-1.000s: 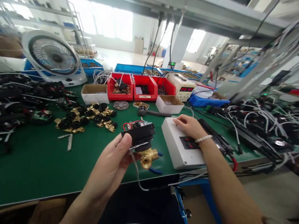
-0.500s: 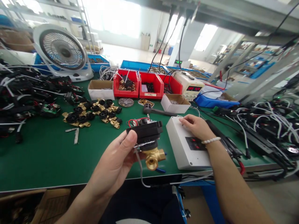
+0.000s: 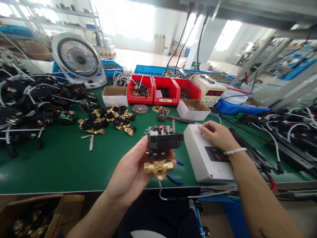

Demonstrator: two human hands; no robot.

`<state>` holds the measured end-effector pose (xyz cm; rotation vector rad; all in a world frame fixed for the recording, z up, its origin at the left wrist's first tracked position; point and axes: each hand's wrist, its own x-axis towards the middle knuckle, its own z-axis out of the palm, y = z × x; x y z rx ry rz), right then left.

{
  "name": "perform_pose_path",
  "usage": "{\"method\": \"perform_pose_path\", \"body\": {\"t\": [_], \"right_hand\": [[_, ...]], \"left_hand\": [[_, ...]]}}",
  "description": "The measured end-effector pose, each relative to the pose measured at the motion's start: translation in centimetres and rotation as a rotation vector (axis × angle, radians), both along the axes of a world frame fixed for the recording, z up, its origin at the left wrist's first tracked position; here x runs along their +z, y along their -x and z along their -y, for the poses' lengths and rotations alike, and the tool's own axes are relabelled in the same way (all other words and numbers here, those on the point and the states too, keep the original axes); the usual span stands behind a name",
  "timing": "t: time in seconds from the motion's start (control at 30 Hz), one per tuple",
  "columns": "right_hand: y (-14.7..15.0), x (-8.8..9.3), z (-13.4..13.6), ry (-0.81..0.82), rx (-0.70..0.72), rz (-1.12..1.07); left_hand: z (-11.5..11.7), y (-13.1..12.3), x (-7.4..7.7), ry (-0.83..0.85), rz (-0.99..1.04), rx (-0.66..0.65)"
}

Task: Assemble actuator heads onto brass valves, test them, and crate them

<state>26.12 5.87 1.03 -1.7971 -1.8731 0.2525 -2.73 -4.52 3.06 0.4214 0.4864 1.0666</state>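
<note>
A: Clock centred on the held piece, twelve pointing away from the wearer. What is it?

B: Actuated brass valve (image 3: 160, 169), mid-view, held up near the front bench edge. Black housing (image 3: 165, 142) above, brass ports below, circuit board (image 3: 160, 131) exposed on top. Left hand (image 3: 133, 167) clamped on it: thumb at the housing's left side, fingertips showing round the right.

A: And the other?

B: Right hand (image 3: 220, 135), half past two, over the white control box (image 3: 196, 153). Fingers curled, tips at the top's far left corner. Cannot tell whether they close on a switch.

A: Risks?

B: One-handed grip, for a start. If it loosens, the heavy-looking brass could drop, perhaps onto the blue-handled tool (image 3: 174, 180) at five o'clock. Grey cable (image 3: 161, 193) hangs at six; a snag there could twist the piece or strain its wires.

A: Electrical?

B: Power supply (image 3: 210, 92) past one o'clock shows lit red digits. Whether the board is live, can't tell. If it is, a stray fingertip or loose metal across it could short something.
</note>
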Motion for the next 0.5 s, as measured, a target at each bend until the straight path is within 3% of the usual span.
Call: {"method": "perform_pose_path", "body": {"t": [0.5], "right_hand": [[-0.18, -0.08, -0.14, 0.011, 0.035, -0.016]], "left_hand": [[0.42, 0.34, 0.11, -0.039, 0.006, 0.014]]}}
